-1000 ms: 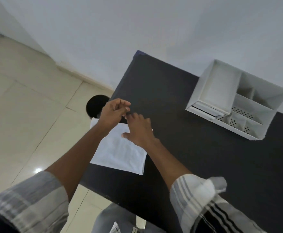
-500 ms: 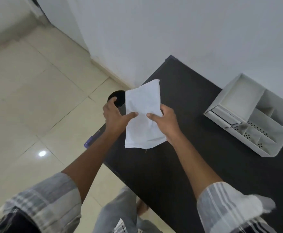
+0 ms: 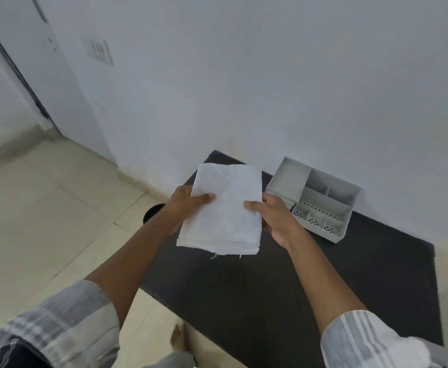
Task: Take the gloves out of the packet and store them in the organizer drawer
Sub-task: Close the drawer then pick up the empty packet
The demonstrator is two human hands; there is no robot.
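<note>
A flat white packet is held upright in the air above the left part of the black table. My left hand grips its left edge, thumb on the front. My right hand grips its right edge the same way. The gloves are not visible; the packet hides whatever is inside. The white organizer, with several open compartments and perforated floors, stands on the table against the wall, just right of my right hand.
A dark round object sits on the tiled floor beside the table's left edge, partly behind my left arm. A white wall runs behind the table. My bare foot shows below the table's near edge.
The packet was lying on the table's left edge a second ago. Both hands lifted it and now hold it higher and flatter toward me. The camera view has tilted up.
</note>
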